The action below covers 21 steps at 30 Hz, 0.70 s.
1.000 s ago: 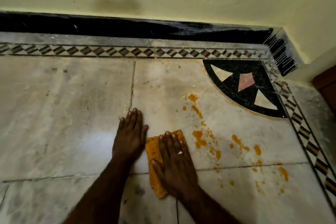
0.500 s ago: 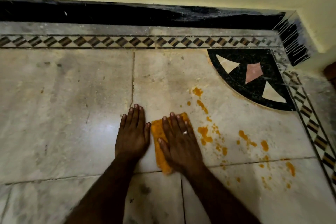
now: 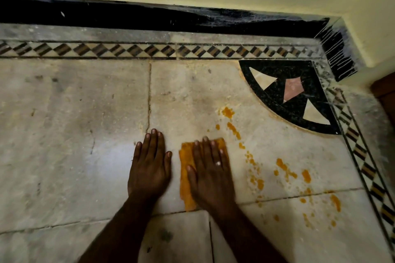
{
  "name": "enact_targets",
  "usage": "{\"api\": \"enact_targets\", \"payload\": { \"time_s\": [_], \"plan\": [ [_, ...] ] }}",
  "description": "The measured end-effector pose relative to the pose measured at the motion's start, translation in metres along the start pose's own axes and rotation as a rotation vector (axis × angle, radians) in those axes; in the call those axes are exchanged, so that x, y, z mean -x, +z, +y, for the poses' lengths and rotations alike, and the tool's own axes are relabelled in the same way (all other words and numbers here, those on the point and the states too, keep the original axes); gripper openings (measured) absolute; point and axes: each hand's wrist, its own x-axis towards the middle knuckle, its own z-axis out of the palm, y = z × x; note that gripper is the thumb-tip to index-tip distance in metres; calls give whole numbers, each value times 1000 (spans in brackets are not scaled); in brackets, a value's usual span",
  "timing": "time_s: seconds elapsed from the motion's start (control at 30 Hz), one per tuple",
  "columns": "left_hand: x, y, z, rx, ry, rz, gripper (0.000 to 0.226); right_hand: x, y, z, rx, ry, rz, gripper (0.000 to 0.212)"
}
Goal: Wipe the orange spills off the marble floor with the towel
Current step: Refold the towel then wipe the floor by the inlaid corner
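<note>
An orange towel (image 3: 185, 168) lies flat on the pale marble floor (image 3: 74, 124), mostly covered by my right hand (image 3: 210, 174), which presses down on it with fingers spread and a ring on one finger. My left hand (image 3: 149, 166) rests flat on the bare floor just left of the towel, holding nothing. Orange spills (image 3: 233, 129) run in a trail to the right of the towel, with more blotches (image 3: 284, 167) and specks further right and toward me (image 3: 335, 203).
A black quarter-circle inlay (image 3: 277, 100) with cream and pink triangles fills the far right corner. A diamond-pattern border (image 3: 149, 50) runs along the black skirting (image 3: 128, 17) and down the right side. Yellow walls meet at the corner; a brown wooden edge (image 3: 384, 96) stands at right.
My right hand has pushed the towel forward, away from me and slightly right, over the near end of the spill trail. My left hand stayed flat beside it.
</note>
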Motion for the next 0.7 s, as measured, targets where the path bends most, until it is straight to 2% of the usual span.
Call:
{"api": "enact_targets", "payload": {
  "time_s": [0.07,0.17,0.27,0.37,0.47,0.57,0.7],
  "plan": [
    [0,0,-1,-1,-4,-6,63,-42,1,11,-8,-34,4,63],
    [0,-1,0,-3,-6,-15,63,-79,-1,45,-2,46,-14,64],
    [-1,-2,1,-9,-13,-19,64,-65,-4,75,29,186,0,65],
    [-1,-3,2,1,-25,-28,64,-16,-6,54,59,345,0,65],
    [-1,-3,3,13,-19,-29,64,6,-5,3,2,180,-53,66],
    [-1,-2,0,8,4,-8,63,-43,-3,-14,-55,6,-31,65],
    [0,-2,0,3,5,5,63,-131,-3,21,-75,3,-15,63]
  ]
}}
